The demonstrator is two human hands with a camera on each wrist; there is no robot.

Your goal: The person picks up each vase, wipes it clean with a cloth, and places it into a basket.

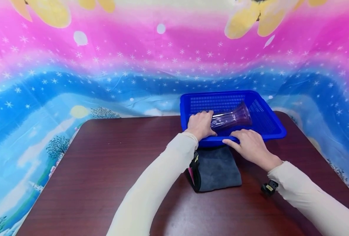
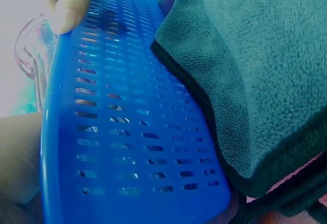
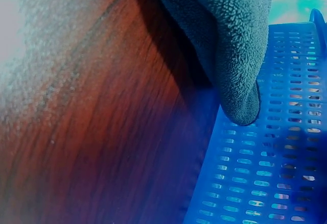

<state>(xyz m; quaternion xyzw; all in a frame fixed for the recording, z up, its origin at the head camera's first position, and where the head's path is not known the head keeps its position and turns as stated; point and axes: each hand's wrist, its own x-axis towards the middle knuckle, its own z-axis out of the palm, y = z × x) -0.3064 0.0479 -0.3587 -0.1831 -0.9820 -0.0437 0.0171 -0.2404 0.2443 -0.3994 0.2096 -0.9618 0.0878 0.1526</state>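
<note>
A clear, pinkish glass vase (image 1: 230,118) with a flared mouth lies on its side in a blue plastic basket (image 1: 271,129). My left hand (image 1: 200,125) reaches over the basket's front rim and holds the vase's left end, its fingertips partly hidden. On the front rim, farther right, my right hand (image 1: 249,146) grips the basket, thumb outside and fingers over the edge. In the left wrist view, the right hand's thumb (image 2: 71,9) presses the rim. A folded grey towel (image 1: 218,168) with dark edging lies in front of the basket, against its slotted wall.
The basket stands at the back right of a dark reddish-brown wooden table (image 1: 118,157). A colourful printed cloth (image 1: 150,59) with snowflakes hangs behind and around the table. Something pink (image 1: 190,175) shows at the towel's left edge.
</note>
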